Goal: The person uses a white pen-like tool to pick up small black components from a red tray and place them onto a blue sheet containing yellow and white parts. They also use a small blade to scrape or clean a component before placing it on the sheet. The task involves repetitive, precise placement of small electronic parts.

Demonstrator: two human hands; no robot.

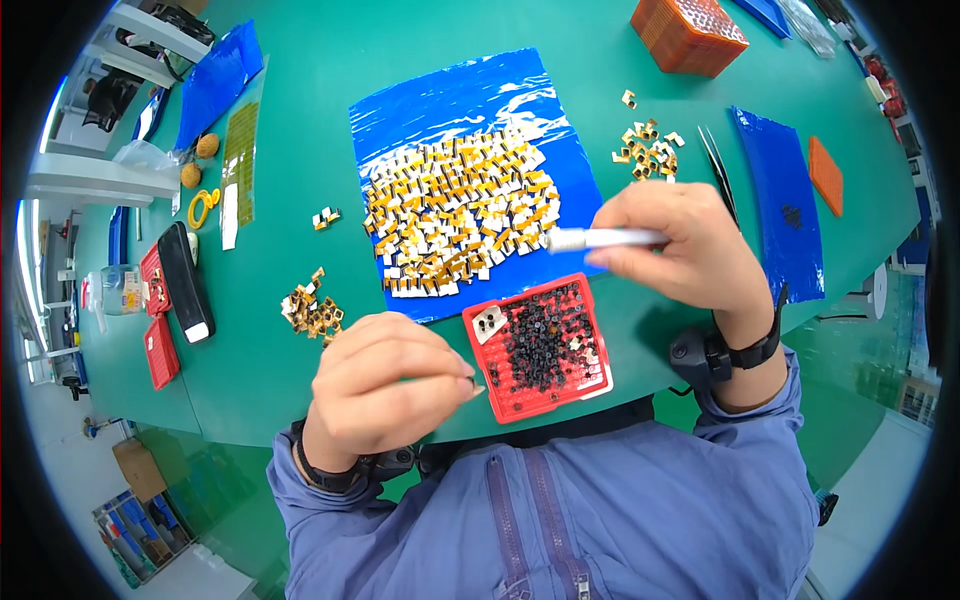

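Blue cloth of the zipped jacket swells nearest my lens. Past it, the left hand pinches a tiny part, too small for me to identify; the right hand grips a smooth white rod with a ribbed tip. Between them, nearer the jacket, I see a red plastic tray of round black bits. Farther out, glossy blue film bears rows of angular gold-and-white pieces on the green table.
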